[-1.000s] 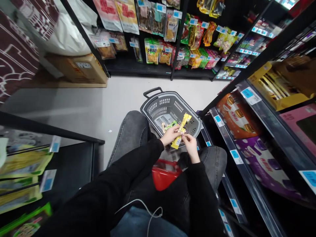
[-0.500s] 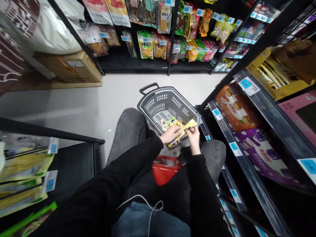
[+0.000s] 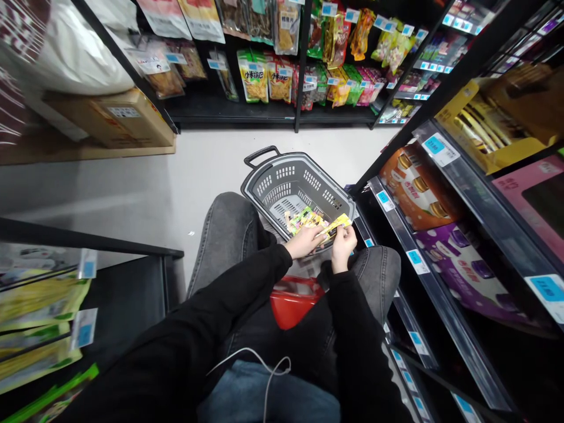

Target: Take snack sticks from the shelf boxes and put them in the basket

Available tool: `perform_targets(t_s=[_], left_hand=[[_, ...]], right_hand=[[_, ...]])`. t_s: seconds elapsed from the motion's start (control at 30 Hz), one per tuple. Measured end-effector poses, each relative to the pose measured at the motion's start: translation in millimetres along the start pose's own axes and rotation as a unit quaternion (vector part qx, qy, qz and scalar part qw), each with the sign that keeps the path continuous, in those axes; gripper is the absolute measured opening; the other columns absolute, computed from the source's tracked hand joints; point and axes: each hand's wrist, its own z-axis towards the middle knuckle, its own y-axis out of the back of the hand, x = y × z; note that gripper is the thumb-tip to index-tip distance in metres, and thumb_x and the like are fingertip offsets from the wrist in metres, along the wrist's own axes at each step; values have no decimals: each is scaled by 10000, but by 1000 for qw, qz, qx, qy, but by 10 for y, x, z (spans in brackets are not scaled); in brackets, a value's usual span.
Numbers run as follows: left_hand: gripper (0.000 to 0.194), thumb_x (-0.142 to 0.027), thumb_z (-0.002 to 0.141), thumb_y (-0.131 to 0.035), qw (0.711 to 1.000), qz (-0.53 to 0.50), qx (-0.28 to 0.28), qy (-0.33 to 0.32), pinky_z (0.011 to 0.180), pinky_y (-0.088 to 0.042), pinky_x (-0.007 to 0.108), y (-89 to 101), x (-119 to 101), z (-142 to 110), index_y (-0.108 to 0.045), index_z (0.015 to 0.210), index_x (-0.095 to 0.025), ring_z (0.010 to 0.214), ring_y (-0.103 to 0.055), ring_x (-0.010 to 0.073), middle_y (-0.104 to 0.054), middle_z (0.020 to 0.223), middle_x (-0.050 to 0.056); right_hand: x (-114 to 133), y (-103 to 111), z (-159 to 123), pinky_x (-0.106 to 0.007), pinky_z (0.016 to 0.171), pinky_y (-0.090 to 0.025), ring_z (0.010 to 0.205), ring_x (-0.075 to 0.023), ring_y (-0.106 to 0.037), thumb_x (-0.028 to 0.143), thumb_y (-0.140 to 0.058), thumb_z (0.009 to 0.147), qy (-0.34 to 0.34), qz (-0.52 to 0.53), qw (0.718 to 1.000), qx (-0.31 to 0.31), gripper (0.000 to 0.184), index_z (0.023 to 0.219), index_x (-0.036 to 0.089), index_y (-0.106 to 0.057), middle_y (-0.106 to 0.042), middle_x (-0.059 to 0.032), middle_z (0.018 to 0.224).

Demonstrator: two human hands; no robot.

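Observation:
I sit in a shop aisle with a grey shopping basket (image 3: 282,176) on the floor beyond my knees. My left hand (image 3: 306,241) and my right hand (image 3: 344,241) are both closed on a small bundle of yellow and green snack packets (image 3: 315,221), held over the near rim of the basket. The right hand pinches a yellow packet (image 3: 338,222) at the bundle's right end. Both sleeves are black.
Something red (image 3: 291,299) shows between my legs. Shelves (image 3: 445,194) with boxed goods and blue price tags run along the right. Hanging snack bags (image 3: 282,76) fill the far shelves. A cardboard box (image 3: 118,120) sits at the left. Low shelf (image 3: 110,252) at my left.
A yellow packet that stood upright between my hands has been laid down flat onto the bundle. Both hands have shifted slightly forward, over the basket rim.

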Motion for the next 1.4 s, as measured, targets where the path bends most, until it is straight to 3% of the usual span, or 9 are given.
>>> perform_targets(t_s=[0.13,0.33,0.57,0.8,0.87,0.97,1.07,1.27,1.4], left_hand=[[146,-288,857,-443,1000,-2,5,-2,539,-426,238,-59,-1,-19,-517,788,-181,440,-514,104,-625,627,-16],[183,-341,857,-449,997,-61,31,30,413,-377,222,-97,44,-36,-515,792,-183,373,-500,102,-636,617,-4],[352,-471,859,-430,985,-150,39,78,436,-430,243,-66,175,26,-550,788,-149,446,-573,138,-640,589,32],[386,-470,729,-616,992,-121,-16,43,438,-267,204,-38,153,49,-495,567,-141,430,-371,66,-372,446,-70],[379,-454,689,-651,994,-105,-13,36,457,-252,199,-51,163,47,-485,558,-140,449,-348,59,-366,460,-77],[396,-395,600,-724,997,-69,9,27,474,-212,196,-82,201,48,-433,498,-147,463,-293,50,-328,446,-92],[418,-381,601,-721,998,-37,44,18,480,-180,206,-94,231,53,-403,456,-150,466,-261,54,-288,425,-93],[334,-371,588,-734,994,-15,108,12,481,-194,204,-51,210,75,-504,508,-142,463,-275,62,-296,441,-91],[223,-298,587,-735,997,5,62,35,507,-244,204,26,256,112,-575,575,-143,480,-319,79,-322,455,-81]], right_hand=[[-10,2,37,-242,534,-322,520,-109,-367,403,-446,755,-24,-16,998,-46,280,576,187,-447,-418,37,495],[-94,42,158,-234,546,-363,553,-117,-427,437,-453,745,-32,18,999,-18,301,624,168,-513,-488,20,551],[-57,58,204,-230,552,-395,554,-106,-475,430,-675,592,-52,110,985,125,326,690,152,-535,-535,25,593],[99,88,130,-217,504,-342,517,-87,-411,403,-658,631,-8,113,971,209,273,627,166,-523,-486,47,544],[108,123,160,-217,494,-322,509,-86,-383,414,-629,658,9,95,978,186,271,618,161,-541,-458,50,523],[76,203,255,-222,515,-334,537,-95,-399,425,-607,678,23,87,991,101,275,645,155,-565,-475,40,549],[9,293,362,-229,548,-359,556,-100,-427,424,-617,680,25,102,993,46,277,658,152,-568,-504,32,579],[-83,385,462,-229,487,-322,473,-83,-371,458,-598,705,15,96,995,5,303,693,157,-567,-432,58,511],[-44,384,431,-228,435,-323,409,-76,-367,470,-603,704,-9,131,991,28,305,731,168,-566,-452,64,491]])
